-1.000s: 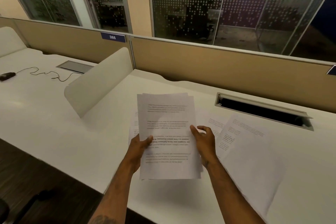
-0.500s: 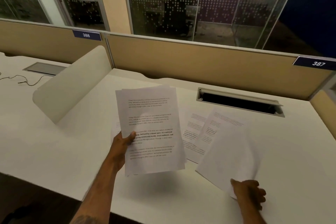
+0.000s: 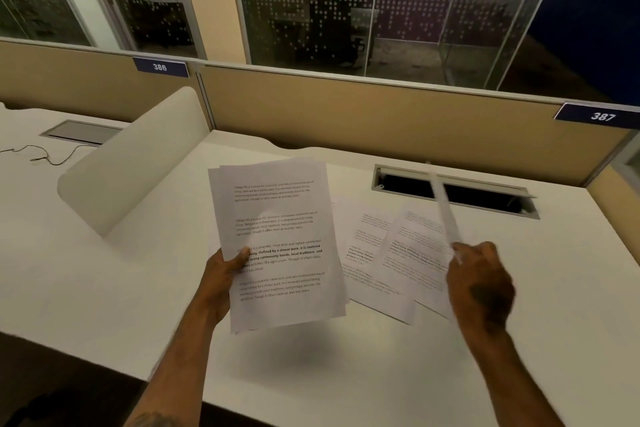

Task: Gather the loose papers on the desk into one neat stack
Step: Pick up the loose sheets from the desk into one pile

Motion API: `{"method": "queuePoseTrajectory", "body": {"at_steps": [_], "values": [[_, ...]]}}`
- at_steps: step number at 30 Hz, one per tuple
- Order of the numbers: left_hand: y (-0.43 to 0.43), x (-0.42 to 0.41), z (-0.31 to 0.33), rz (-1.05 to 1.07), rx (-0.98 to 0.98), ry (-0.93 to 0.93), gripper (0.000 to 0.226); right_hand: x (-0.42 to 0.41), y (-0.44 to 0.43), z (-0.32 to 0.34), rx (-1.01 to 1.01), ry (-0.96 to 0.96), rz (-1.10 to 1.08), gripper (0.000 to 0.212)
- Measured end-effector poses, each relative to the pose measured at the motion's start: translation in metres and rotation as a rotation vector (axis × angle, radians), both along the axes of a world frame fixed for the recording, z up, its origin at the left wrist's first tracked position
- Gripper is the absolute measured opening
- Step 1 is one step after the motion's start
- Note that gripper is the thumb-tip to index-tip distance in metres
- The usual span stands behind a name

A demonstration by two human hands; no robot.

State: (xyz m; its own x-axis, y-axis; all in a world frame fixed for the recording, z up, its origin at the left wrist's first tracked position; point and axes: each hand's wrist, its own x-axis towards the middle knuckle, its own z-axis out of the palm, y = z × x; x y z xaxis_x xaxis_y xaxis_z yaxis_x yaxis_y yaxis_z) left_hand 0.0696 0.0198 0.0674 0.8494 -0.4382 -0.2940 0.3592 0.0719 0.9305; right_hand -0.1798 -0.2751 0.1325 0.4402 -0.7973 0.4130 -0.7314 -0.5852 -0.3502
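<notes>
My left hand (image 3: 223, 272) grips a stack of printed papers (image 3: 280, 243) by its left edge and holds it tilted above the white desk (image 3: 104, 288). My right hand (image 3: 479, 284) pinches a single sheet (image 3: 445, 211), lifted off the desk and seen nearly edge-on, blurred by motion. Two loose printed sheets (image 3: 384, 260) lie overlapping on the desk between my hands, partly under the raised sheet.
A curved white divider (image 3: 135, 159) stands to the left of the desk. An open cable slot (image 3: 485, 194) runs along the back. Tan partition panels (image 3: 346, 114) with number tags 386 and 387 close the far side. A cable (image 3: 45, 156) lies on the neighbouring desk.
My right hand let go of the stack, reached to the lower right, took a loose sheet and has lifted it up off the desk. My left hand keeps holding the stack.
</notes>
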Motion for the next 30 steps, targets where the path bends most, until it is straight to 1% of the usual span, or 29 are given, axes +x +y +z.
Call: {"method": "queuePoseTrajectory", "body": {"at_steps": [2, 3, 4, 6, 7, 8, 9, 10, 11, 12, 13, 14, 15, 17, 18, 20, 22, 23, 25, 27, 28, 29, 30], "values": [[-0.001, 0.0, 0.0, -0.002, -0.001, -0.003, 0.036, 0.012, 0.018, -0.021, 0.083, 0.154, 0.029, 0.018], [-0.001, 0.0, 0.001, -0.003, 0.002, -0.007, 0.036, 0.016, 0.026, -0.039, 0.092, 0.136, 0.06, 0.012], [-0.002, -0.001, 0.002, -0.006, 0.007, -0.012, 0.035, 0.017, 0.036, -0.055, 0.134, 0.172, 0.116, 0.012], [-0.002, -0.003, 0.003, -0.007, 0.009, -0.014, 0.034, 0.018, 0.045, -0.098, 0.198, 0.234, 0.171, 0.024], [-0.002, -0.005, 0.002, -0.005, 0.01, -0.009, 0.034, 0.017, 0.049, -0.114, 0.196, 0.266, 0.188, 0.024], [-0.002, -0.006, 0.001, -0.003, 0.012, -0.005, 0.035, 0.016, 0.056, -0.122, 0.196, 0.346, 0.222, 0.017], [-0.001, -0.007, 0.0, -0.001, 0.014, 0.0, 0.035, 0.018, 0.06, -0.129, 0.26, 0.41, 0.248, 0.007], [-0.001, -0.007, -0.001, 0.0, 0.016, 0.004, 0.034, 0.018, 0.064, -0.132, 0.387, 0.451, 0.245, 0.023], [0.0, -0.007, -0.002, 0.001, 0.02, 0.007, 0.034, 0.019, 0.063, -0.138, 0.478, 0.453, 0.196, 0.042], [0.0, -0.007, -0.003, -0.001, 0.023, 0.007, 0.034, 0.018, 0.059, -0.136, 0.564, 0.373, 0.142, 0.053], [0.0, -0.007, -0.003, -0.002, 0.027, 0.006, 0.034, 0.014, 0.049, -0.135, 0.64, 0.268, 0.085, 0.055], [0.001, -0.007, -0.002, -0.002, 0.028, 0.003, 0.034, 0.009, 0.038, -0.128, 0.707, 0.165, 0.004, 0.052], [0.001, -0.007, -0.002, 0.0, 0.028, 0.001, 0.033, 0.001, 0.022, -0.128, 0.71, 0.105, -0.091, 0.048], [0.001, -0.008, -0.001, 0.005, 0.026, -0.001, 0.031, -0.021, -0.01, -0.132, 0.693, 0.155, -0.291, 0.048], [0.001, -0.008, 0.0, 0.006, 0.025, -0.002, 0.031, -0.031, -0.022, -0.134, 0.703, 0.214, -0.386, 0.052], [-0.001, -0.008, 0.0, 0.007, 0.024, -0.005, 0.032, -0.047, -0.038, -0.136, 0.751, 0.291, -0.477, 0.064], [-0.004, -0.009, -0.001, 0.003, 0.022, -0.007, 0.034, -0.056, -0.051, -0.146, 0.821, 0.299, -0.507, 0.075], [-0.006, -0.009, -0.001, 0.0, 0.02, -0.005, 0.034, -0.06, -0.06, -0.152, 0.871, 0.27, -0.52, 0.078], [-0.007, -0.01, -0.002, -0.005, 0.015, 0.002, 0.033, -0.064, -0.073, -0.163, 0.995, 0.194, -0.507, 0.078], [-0.008, -0.01, -0.002, -0.006, 0.017, 0.006, 0.033, -0.068, -0.087, -0.171, 1.075, 0.126, -0.454, 0.062], [-0.009, -0.009, -0.002, -0.005, 0.019, 0.004, 0.033, -0.066, -0.097, -0.174, 1.102, 0.07, -0.391, 0.053], [-0.01, -0.009, -0.002, -0.004, 0.02, 0.0, 0.032, -0.063, -0.1, -0.167, 1.112, 0.009, -0.349, 0.047], [-0.01, -0.008, -0.002, -0.001, 0.021, -0.002, 0.03, -0.057, -0.099, -0.155, 1.113, -0.09, -0.325, 0.041]]}}
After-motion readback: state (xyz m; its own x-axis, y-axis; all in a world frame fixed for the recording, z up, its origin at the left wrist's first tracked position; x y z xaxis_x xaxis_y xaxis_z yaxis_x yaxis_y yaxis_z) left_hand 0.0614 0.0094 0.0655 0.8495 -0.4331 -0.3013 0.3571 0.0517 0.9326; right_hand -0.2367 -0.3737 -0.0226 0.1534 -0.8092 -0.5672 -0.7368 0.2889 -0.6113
